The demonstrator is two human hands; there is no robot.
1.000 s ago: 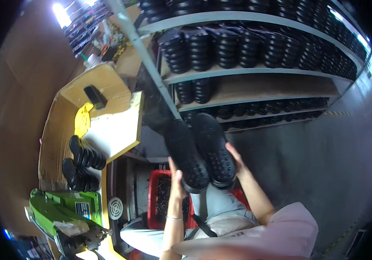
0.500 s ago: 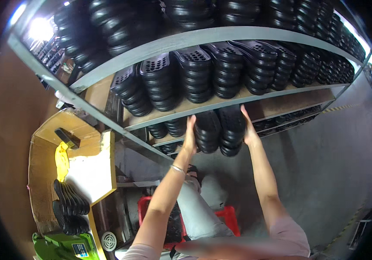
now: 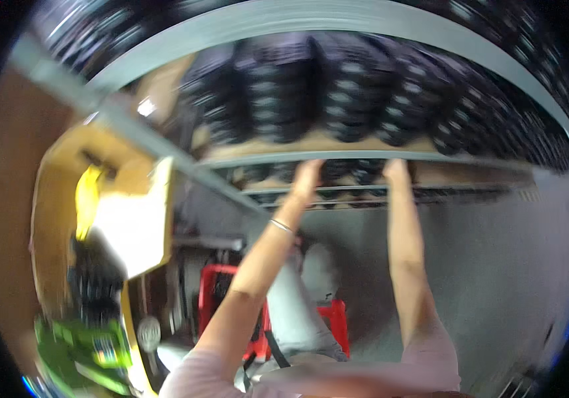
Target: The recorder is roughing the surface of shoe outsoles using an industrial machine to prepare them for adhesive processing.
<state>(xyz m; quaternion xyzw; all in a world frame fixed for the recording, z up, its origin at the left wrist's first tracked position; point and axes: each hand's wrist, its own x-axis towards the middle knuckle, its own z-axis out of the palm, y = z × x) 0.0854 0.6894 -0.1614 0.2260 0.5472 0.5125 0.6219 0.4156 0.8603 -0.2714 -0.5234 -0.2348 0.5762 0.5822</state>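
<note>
As you lean forward with outstretched arms, black soles (image 3: 367, 171) lie between your left hand (image 3: 306, 179) and your right hand (image 3: 397, 171), at the level of the lower shelf (image 3: 463, 174). Both hands meet the grey rail (image 3: 264, 158) in blur, their fingertips partly hidden, so I cannot tell whether either grip is open or closed on the soles. Above the rail stand dark stacks (image 3: 281, 99). To your left, the green machine (image 3: 65, 355) carries a label (image 3: 105, 349) too smeared to read.
</note>
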